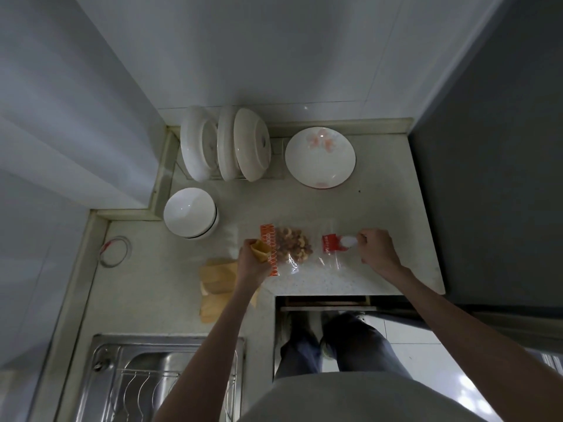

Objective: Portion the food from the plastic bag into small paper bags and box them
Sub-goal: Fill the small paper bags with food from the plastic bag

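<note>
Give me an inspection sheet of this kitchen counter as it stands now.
Surface: pale speckled counter, dim light.
Job's things: clear plastic bag of mixed snack food lies flat; stack of paper bags beside it; no box seen.
Clutter: plates in rack, flowered plate, stacked bowls.
Grippers: left hand shut on a paper bag; right hand pinches the plastic bag's open end.
Cables: wire loop at the counter's left.
Surroundings: sink, tiled walls, dark cabinet at right.
</note>
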`<state>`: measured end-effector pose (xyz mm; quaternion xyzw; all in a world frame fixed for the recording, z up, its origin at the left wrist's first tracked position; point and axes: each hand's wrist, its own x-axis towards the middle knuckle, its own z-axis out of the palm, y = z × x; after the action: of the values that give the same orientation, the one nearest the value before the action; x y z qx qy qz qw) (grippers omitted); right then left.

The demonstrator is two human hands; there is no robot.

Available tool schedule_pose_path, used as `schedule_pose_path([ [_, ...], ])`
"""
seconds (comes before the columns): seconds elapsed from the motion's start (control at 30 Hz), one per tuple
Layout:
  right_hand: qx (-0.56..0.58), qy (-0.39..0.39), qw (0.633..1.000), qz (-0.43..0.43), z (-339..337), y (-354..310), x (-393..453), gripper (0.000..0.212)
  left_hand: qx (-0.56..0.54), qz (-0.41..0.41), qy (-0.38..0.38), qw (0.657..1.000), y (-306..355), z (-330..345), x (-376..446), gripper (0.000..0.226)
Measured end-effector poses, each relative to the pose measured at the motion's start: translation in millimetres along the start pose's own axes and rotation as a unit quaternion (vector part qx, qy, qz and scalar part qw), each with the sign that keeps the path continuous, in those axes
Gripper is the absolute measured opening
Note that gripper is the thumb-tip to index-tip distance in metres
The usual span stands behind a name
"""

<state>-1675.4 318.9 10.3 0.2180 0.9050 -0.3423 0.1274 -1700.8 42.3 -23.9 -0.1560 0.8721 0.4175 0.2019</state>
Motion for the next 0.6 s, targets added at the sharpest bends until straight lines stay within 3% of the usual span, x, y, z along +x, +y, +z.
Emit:
schedule_pose_path([
  [0.27,0.063,-0.022,0.998,-0.012,22,-8,3,0.045,0.026,0.004,-0.054,0.998,6,9,14,0.058],
  [0.43,0.104,-0.036,0.994,0.026,32,-10,10,0.03,-0.009,-0.014,-0.076,0.997,7,4,23,0.055],
  [0.6,0.1,-0.046,0.993,0.031,47,-14,19,0.036,-0.017,-0.017,-0.101,0.995,8,4,25,0.053],
])
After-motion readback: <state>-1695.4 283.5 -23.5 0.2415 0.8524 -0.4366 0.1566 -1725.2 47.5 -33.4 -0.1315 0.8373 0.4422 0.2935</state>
